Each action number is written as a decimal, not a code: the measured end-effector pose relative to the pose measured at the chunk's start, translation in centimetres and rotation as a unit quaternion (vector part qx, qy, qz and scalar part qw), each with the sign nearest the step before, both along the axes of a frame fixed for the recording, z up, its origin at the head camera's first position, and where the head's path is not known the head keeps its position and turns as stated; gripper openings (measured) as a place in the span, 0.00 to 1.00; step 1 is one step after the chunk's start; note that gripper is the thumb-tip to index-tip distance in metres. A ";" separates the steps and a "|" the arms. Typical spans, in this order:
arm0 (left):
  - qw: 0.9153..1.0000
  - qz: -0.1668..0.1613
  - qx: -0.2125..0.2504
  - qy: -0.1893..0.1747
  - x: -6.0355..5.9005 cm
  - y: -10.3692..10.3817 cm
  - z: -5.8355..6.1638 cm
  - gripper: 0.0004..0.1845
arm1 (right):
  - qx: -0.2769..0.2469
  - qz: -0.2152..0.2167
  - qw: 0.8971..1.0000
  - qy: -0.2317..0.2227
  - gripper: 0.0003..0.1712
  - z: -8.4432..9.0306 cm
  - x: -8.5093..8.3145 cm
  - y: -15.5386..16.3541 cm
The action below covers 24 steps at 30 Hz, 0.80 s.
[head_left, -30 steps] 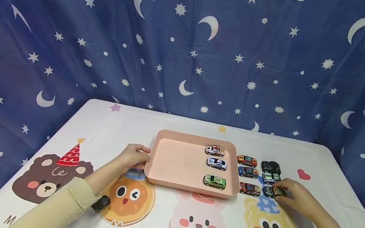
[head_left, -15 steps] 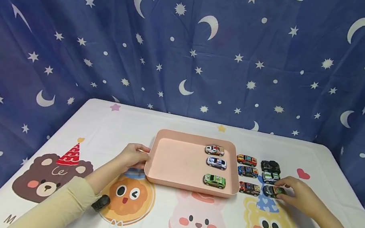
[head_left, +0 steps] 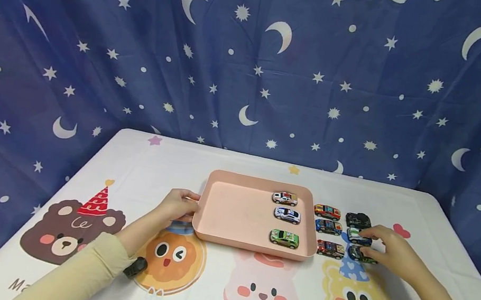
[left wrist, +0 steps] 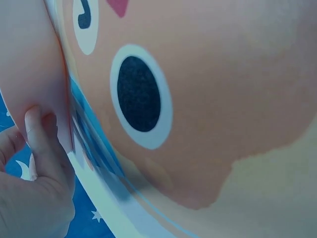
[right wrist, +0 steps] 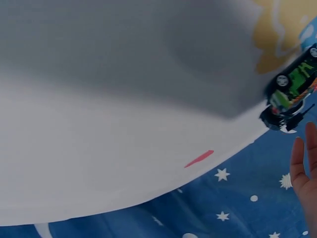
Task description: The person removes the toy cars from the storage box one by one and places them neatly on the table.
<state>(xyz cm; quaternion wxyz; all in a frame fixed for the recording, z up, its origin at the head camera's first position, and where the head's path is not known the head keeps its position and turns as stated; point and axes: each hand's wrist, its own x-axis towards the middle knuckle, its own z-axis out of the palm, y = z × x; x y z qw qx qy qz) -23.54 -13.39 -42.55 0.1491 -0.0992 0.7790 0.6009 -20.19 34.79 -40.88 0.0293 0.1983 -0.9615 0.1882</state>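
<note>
Progress: 3 toy cars [head_left: 287,214] in pink tray [head_left: 234,213]; 6 wait right of tray. Left hand [head_left: 177,206] fingers grip tray's left rim; right hand [head_left: 389,248] fingers relaxed, released, over green-black car [head_left: 359,254].

From my head the light is bright and even, with soft shadows and bowed edges. Both wrist views are blurred; a broad grey shadow covers the tabletop [right wrist: 124,148] across the right one's upper half.

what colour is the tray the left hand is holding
Pale pink; the tray shows best in the head view, left hand on its rim.
</note>
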 end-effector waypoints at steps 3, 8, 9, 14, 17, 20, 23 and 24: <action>1.000 0.002 -0.004 0.000 0.0 0.2 0.0 0.20 | -0.003 -0.001 1.000 -0.006 0.18 0.3 -0.1 -0.4; 1.000 0.004 -0.010 -0.001 -0.1 0.3 -0.1 0.20 | 0.002 -0.003 1.000 -0.010 0.17 0.6 -0.6 -1.4; 1.000 0.005 -0.012 -0.001 -0.1 0.2 -0.1 0.20 | 0.001 -0.004 1.000 -0.010 0.17 0.6 -0.7 -1.6; 1.000 0.005 -0.016 -0.001 -0.1 0.1 -0.2 0.20 | 0.004 -0.006 1.000 0.001 0.17 0.9 -1.2 -2.6; 1.000 0.004 -0.017 0.000 -0.1 0.1 -0.2 0.20 | 0.004 -0.001 1.000 0.005 0.17 1.1 -1.6 -3.2; 1.000 0.005 -0.018 0.002 -0.1 0.1 -0.2 0.20 | -0.003 0.007 1.000 0.008 0.18 1.2 -1.9 -3.6; 1.000 0.006 -0.022 0.005 -0.1 0.1 -0.2 0.20 | -0.010 0.014 1.000 0.010 0.17 1.3 -2.2 -3.9; 1.000 0.007 -0.023 0.006 0.0 0.1 -0.2 0.20 | -0.011 0.017 1.000 0.012 0.17 1.3 -2.3 -4.1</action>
